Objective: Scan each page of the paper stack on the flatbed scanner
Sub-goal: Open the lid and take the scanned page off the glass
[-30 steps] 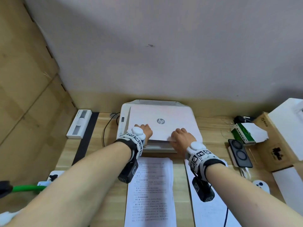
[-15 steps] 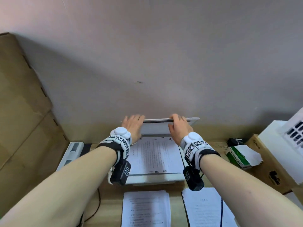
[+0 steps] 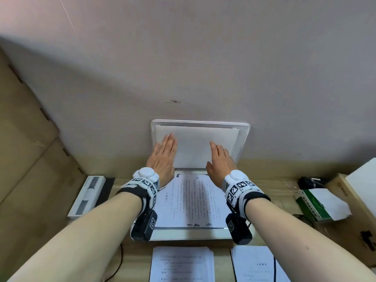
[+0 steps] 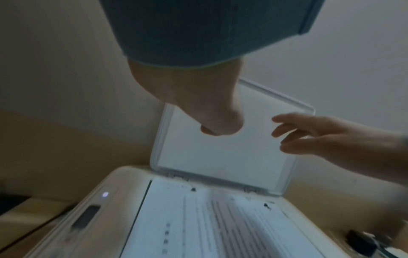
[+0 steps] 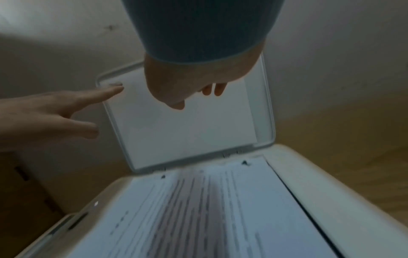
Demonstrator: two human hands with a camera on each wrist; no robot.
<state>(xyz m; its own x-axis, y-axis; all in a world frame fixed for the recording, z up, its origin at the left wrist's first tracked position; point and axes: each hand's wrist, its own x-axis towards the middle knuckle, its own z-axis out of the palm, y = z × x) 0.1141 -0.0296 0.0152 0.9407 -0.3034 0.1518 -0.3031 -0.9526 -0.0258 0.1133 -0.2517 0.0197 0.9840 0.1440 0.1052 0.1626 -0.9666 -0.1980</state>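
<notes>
Scanner lid (image 3: 243, 139) stands raised against the wall. Left hand (image 3: 162, 157) and right hand (image 3: 220, 159): grip spread flat, pressing its underside. Printed page (image 3: 191, 200) lies on the glass. Recommend lifting it by one edge, lid propped.

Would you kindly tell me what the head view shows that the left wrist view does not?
Only the head view shows the two paper stacks in front of the scanner and the green box. Only the left wrist view shows the scanner's lit indicator. Both show the raised lid, the printed page beneath it, and the open left hand and right hand.
</notes>
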